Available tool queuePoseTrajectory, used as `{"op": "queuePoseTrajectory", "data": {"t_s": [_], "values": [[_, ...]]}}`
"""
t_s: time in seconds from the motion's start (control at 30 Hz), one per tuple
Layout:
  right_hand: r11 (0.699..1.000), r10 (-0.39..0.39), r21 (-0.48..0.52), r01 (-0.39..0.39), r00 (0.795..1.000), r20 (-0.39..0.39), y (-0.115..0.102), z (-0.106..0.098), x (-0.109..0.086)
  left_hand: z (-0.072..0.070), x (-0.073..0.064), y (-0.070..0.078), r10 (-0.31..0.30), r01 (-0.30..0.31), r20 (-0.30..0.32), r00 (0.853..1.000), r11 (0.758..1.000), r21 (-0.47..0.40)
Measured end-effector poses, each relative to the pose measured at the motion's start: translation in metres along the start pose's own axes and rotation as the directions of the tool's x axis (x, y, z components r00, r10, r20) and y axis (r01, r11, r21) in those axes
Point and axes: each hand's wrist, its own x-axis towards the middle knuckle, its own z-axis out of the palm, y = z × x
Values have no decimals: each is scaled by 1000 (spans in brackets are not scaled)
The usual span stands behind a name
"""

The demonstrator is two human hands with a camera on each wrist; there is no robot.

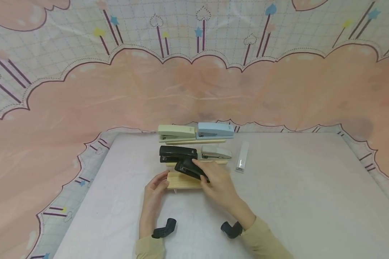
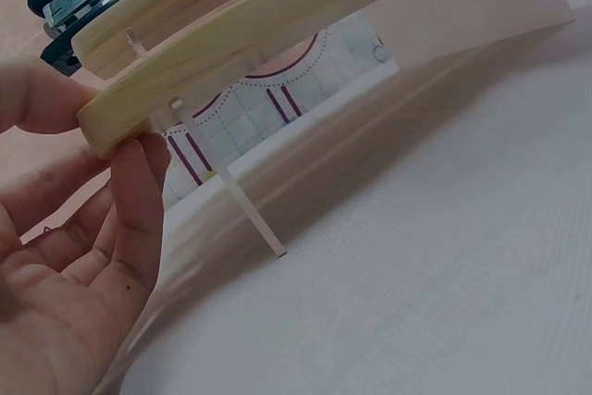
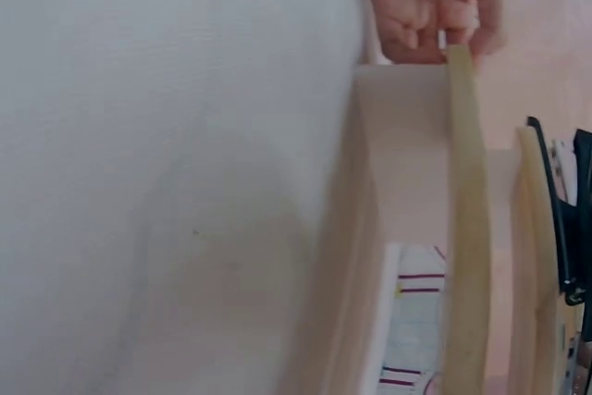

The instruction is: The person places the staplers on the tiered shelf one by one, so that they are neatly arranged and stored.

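In the head view, my right hand [image 1: 221, 185] holds a black stapler [image 1: 188, 167], tilted down to the right, over the lowest wooden shelf [image 1: 181, 181] of a stepped rack. My left hand [image 1: 155, 192] grips that shelf's left end; the left wrist view shows its thumb above the board [image 2: 139, 104] and fingers beneath. On the middle tier sit another black stapler [image 1: 177, 152] and a white stapler [image 1: 216, 151]. The right wrist view shows the left hand [image 3: 435, 6] at the shelf's far end; the right hand is out of that view.
A green stapler [image 1: 176, 131] and a light blue stapler [image 1: 215, 130] stand on the top tier. Right of the rack lies a slim clear-and-white case [image 1: 242, 157]. A thin clear leg [image 2: 236, 187] supports the shelf. White cloth [image 1: 311, 194] covers the table; a patterned backdrop [image 1: 233, 93] hangs behind.
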Motion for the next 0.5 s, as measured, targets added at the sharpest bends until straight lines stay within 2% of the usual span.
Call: {"op": "queuePoseTrajectory", "data": {"t_s": [0.3,0.5], "values": [[997,-57,-40,62,993,105,2,15,3,-1,1,1,10,-9,13,1000,1000,-11],[996,-62,-50,73,980,190,1,23,6,-2,1,1,9,-9,18,1000,1000,-15]]}}
